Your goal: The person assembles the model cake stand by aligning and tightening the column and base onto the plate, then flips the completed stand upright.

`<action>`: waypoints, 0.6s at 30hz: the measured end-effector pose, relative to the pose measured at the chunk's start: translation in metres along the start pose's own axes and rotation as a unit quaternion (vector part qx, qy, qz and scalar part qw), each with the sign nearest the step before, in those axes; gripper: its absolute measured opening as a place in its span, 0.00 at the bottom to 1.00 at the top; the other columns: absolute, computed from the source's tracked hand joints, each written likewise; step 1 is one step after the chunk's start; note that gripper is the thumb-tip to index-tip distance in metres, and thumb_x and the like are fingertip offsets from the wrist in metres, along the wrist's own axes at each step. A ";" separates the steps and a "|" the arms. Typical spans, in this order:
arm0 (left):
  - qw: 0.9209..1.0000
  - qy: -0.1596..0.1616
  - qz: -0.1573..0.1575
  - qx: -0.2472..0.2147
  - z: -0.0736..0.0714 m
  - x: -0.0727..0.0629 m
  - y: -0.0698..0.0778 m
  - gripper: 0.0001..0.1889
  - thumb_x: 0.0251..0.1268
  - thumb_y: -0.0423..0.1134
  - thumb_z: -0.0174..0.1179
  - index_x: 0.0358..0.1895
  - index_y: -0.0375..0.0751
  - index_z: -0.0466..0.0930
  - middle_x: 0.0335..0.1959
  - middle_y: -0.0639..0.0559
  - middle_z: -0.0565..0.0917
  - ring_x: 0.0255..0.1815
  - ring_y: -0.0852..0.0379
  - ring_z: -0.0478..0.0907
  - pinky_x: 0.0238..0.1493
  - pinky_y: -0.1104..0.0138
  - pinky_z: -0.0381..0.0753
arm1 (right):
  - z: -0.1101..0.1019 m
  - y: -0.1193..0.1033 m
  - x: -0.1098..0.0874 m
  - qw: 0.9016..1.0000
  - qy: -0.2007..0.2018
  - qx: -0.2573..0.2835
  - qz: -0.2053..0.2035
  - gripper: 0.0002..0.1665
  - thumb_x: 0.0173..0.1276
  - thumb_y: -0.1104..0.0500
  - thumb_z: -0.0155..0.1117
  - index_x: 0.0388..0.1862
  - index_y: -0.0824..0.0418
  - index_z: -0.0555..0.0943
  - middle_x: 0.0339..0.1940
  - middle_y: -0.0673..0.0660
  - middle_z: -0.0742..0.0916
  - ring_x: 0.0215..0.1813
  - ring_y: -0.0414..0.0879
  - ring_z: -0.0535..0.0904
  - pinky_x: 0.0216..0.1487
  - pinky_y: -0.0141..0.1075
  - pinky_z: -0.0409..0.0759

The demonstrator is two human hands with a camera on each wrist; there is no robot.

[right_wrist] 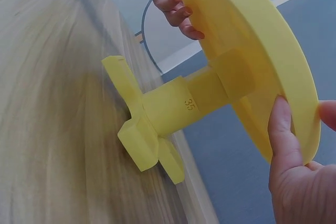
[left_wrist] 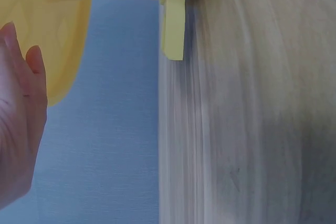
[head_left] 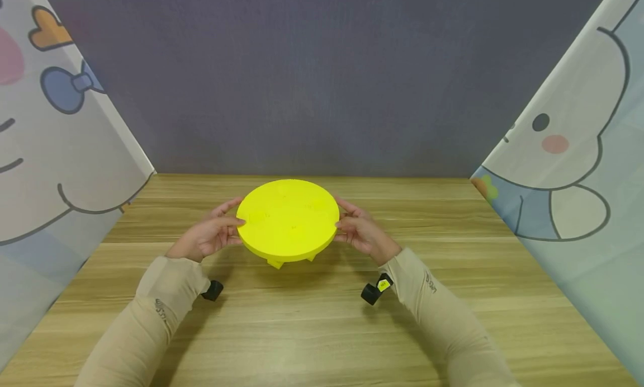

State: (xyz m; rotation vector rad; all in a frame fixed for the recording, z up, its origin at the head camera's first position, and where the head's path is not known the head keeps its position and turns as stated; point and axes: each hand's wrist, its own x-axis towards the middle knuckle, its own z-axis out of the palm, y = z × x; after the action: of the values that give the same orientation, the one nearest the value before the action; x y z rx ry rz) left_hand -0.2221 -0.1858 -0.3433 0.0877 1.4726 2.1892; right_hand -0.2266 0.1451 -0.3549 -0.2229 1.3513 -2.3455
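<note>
Between both hands is a yellow round pedestal table (head_left: 288, 219), small in size, its disc top facing up. My left hand (head_left: 213, 234) grips the left rim, thumb over the top edge and fingers along the side and below. Opposite it, my right hand (head_left: 366, 236) pinches the right rim. In the right wrist view, a stepped column (right_wrist: 168, 103) marked 35 runs from the underside of the top to splayed feet (right_wrist: 139, 145), close over the wood. The left wrist view shows one foot (left_wrist: 174, 32) at the wooden surface and part of my left hand (left_wrist: 21, 108) beneath the disc.
A wood-grain tabletop (head_left: 302, 331) spreads below the arms. Behind it rises a dark grey-blue panel (head_left: 312, 79). Cartoon-printed panels (head_left: 75, 152) flank both sides. A black wrist-worn device (head_left: 371, 293) hangs by the right sleeve, another (head_left: 213, 290) by the left.
</note>
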 end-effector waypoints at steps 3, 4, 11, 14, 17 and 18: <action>1.000 0.002 -0.001 0.005 -0.001 0.000 -0.001 0.41 0.68 0.21 0.43 0.77 0.45 0.32 0.29 0.49 0.84 0.24 0.58 0.83 0.28 0.65 0.84 | -0.001 0.002 0.000 1.000 -0.004 -0.004 -0.002 0.42 0.64 0.81 0.37 0.77 0.65 0.47 0.36 0.57 0.83 0.33 0.44 0.84 0.33 0.37 0.85; 1.000 0.002 0.000 0.007 -0.001 0.000 -0.001 0.41 0.68 0.21 0.43 0.77 0.45 0.32 0.29 0.49 0.84 0.24 0.58 0.83 0.28 0.65 0.84 | -0.002 0.003 0.000 1.000 -0.006 -0.005 -0.003 0.41 0.64 0.81 0.38 0.77 0.66 0.48 0.36 0.56 0.83 0.33 0.44 0.84 0.33 0.37 0.85; 1.000 -0.004 0.000 0.018 -0.004 -0.002 -0.005 0.41 0.67 0.21 0.44 0.77 0.44 0.34 0.28 0.49 0.83 0.22 0.59 0.81 0.30 0.65 0.84 | -0.001 0.007 -0.001 1.000 -0.003 -0.010 -0.012 0.41 0.63 0.81 0.38 0.76 0.67 0.49 0.35 0.56 0.81 0.31 0.43 0.83 0.32 0.36 0.85; 1.000 -0.008 -0.002 0.022 -0.006 -0.002 -0.007 0.42 0.66 0.21 0.45 0.77 0.44 0.34 0.28 0.49 0.84 0.23 0.59 0.81 0.30 0.64 0.84 | -0.002 0.010 -0.001 1.000 -0.005 -0.008 -0.010 0.41 0.63 0.81 0.38 0.76 0.67 0.49 0.35 0.56 0.82 0.32 0.44 0.84 0.33 0.37 0.85; 1.000 -0.013 -0.001 0.022 -0.006 -0.002 -0.008 0.42 0.66 0.21 0.44 0.77 0.44 0.33 0.30 0.48 0.84 0.25 0.57 0.83 0.30 0.64 0.85 | -0.003 0.012 -0.002 1.000 -0.008 -0.007 -0.005 0.41 0.64 0.82 0.38 0.76 0.66 0.48 0.34 0.56 0.82 0.32 0.45 0.84 0.33 0.37 0.85; 1.000 -0.015 -0.001 0.024 -0.007 -0.002 -0.008 0.42 0.66 0.21 0.44 0.77 0.44 0.32 0.31 0.48 0.85 0.26 0.57 0.83 0.29 0.64 0.84 | -0.004 0.012 -0.002 1.000 -0.007 -0.009 -0.003 0.41 0.64 0.81 0.38 0.76 0.66 0.48 0.34 0.56 0.82 0.32 0.44 0.84 0.33 0.37 0.85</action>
State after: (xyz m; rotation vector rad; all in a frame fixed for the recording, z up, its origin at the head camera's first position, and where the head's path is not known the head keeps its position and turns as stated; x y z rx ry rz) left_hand -0.2194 -0.1900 -0.3527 0.1337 1.5094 2.1417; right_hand -0.2224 0.1439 -0.3675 -0.2479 1.3676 -2.3332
